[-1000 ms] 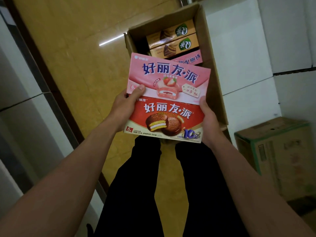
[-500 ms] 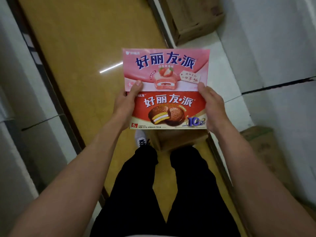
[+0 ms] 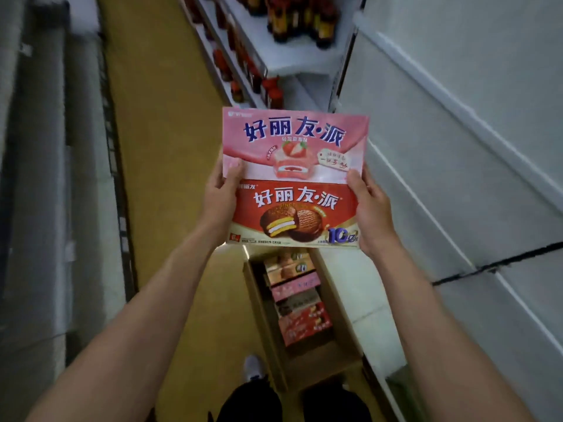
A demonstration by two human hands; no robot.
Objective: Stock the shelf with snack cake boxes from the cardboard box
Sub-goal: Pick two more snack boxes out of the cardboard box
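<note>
Two snack cake boxes are held in the air, faces toward the camera, long axes running left to right, print upright. The pink box [image 3: 294, 144] sits above the red box [image 3: 294, 213], edges touching. The left hand [image 3: 221, 193] grips the left ends, thumb curled onto the pink face. The right hand [image 3: 373, 210] grips the right ends, thumb on the front. The cardboard box [image 3: 269, 333] lies on the floor below, at the white shelf's [image 3: 441, 166] base, holding more boxes.
</note>
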